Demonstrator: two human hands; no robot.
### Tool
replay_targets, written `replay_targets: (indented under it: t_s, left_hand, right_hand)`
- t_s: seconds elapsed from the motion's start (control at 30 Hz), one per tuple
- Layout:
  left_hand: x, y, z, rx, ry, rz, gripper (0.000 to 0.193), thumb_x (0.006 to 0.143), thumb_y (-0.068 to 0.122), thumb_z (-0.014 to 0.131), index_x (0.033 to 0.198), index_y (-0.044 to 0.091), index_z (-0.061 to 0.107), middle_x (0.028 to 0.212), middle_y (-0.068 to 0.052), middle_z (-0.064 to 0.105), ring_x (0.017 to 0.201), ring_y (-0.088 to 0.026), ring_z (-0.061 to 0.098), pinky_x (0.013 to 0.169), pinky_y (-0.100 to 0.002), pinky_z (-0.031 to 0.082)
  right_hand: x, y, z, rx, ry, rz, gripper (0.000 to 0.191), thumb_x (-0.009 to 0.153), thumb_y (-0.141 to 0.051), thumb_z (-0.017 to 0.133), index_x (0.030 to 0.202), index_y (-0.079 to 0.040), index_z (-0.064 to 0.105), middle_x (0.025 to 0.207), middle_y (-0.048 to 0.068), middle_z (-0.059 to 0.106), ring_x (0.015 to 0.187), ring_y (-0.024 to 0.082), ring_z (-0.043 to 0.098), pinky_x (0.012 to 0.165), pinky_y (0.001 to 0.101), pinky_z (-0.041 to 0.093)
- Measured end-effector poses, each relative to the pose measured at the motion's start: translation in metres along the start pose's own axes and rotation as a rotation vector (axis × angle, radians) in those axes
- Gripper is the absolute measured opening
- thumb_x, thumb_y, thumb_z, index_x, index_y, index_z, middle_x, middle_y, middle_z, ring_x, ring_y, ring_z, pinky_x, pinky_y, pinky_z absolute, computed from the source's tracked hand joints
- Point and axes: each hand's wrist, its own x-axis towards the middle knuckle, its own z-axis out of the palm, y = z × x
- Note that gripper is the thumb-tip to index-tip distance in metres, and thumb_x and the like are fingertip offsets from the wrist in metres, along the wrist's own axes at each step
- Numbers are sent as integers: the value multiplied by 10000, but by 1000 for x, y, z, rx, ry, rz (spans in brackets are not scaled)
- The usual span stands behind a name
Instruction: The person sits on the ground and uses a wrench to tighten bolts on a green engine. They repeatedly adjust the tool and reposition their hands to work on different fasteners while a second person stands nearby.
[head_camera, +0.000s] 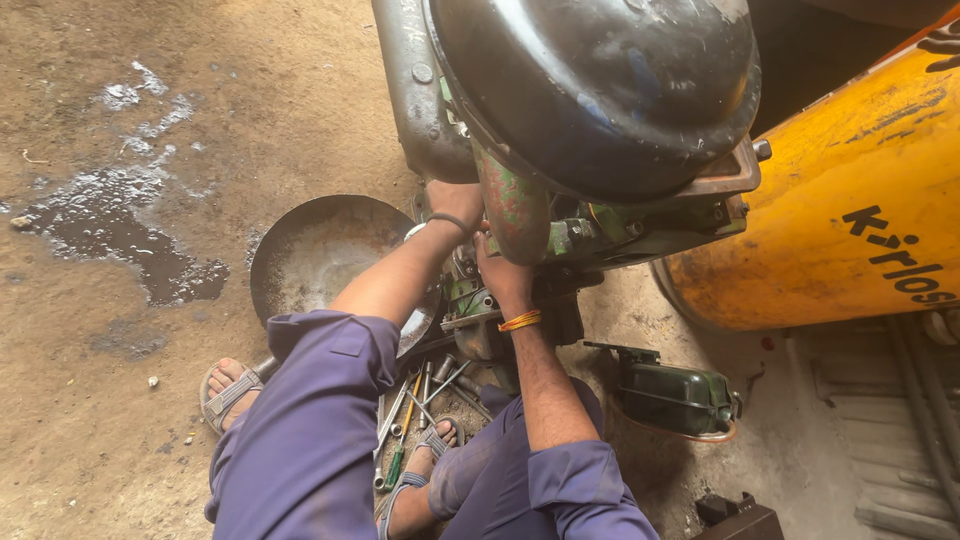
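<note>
My left hand (455, 203), with a dark band at the wrist, reaches up against the underside of a worn engine (600, 225), just beside its rusty green pipe (512, 205). Its fingers are hidden behind the pipe. My right hand (500, 275), an orange bangle on its wrist, lies against the engine parts just below that pipe, with its fingertips tucked out of sight. A big black domed tank (600, 85) sits on top of the engine and overhangs both hands. I squat in purple clothes.
A round metal pan (310, 255) lies on the dirt floor to the left. Several spanners and a green-handled screwdriver (420, 400) lie between my sandalled feet. A dark green cover (675, 395) rests to the right, below a large yellow cylinder (850, 200). A wet patch (110, 225) marks the ground.
</note>
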Motion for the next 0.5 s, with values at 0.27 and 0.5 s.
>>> replay_targets:
  t_s: [0.27, 0.5]
  left_hand:
    - [-16, 10, -19, 591, -10, 171, 331, 748, 257, 788, 1060, 158, 740, 956, -17, 726, 842, -259, 737, 535, -428, 553]
    - [0, 4, 25, 799, 44, 488, 528, 732, 430, 724, 1143, 98, 733, 1024, -47, 690, 874, -247, 679, 512, -411, 478]
  right_hand:
    - [0, 2, 2, -17, 46, -64, 184, 902, -230, 764, 1054, -130, 737, 1060, 47, 743, 1037, 248, 689, 940, 416, 515]
    - [0, 6, 1, -67, -2, -13, 199, 905, -252, 745, 1060, -128, 737, 1086, 62, 732, 1054, 262, 682, 940, 423, 508]
